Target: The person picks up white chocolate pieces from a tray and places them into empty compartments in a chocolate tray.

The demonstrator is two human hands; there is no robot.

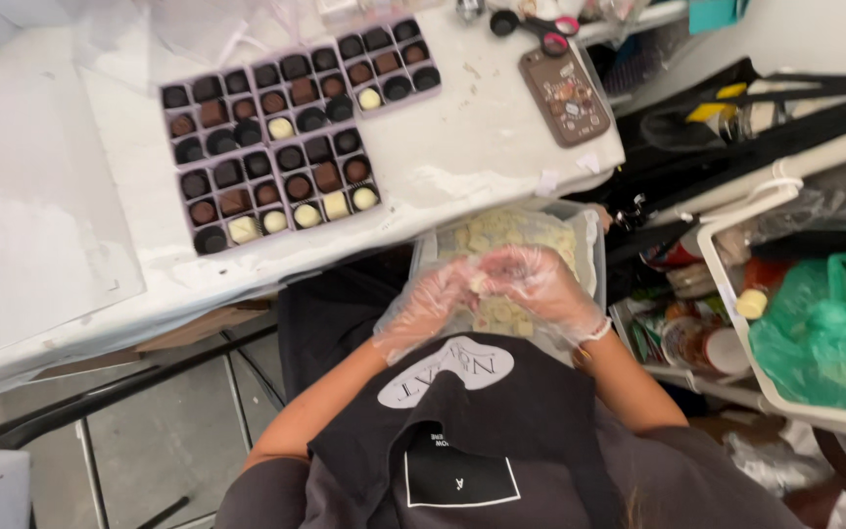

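Observation:
Both my hands wear clear plastic gloves and meet over a clear plastic tub (587, 245) of pale round sweets held at my lap. My left hand (426, 309) and my right hand (539, 286) have their fingertips together around a small pale sweet (479, 284). On the white table (482, 137) ahead lie several purple boxes (276, 188) divided into cells with dark paper cups, brown chocolates and a few white ones.
A brown phone (567, 95) and black scissors (531, 26) lie at the table's far right. To my right stands a white bin (736, 294) with a green plastic bag (827, 333) and shelves of jars. A clear sheet (31, 196) covers the table's left.

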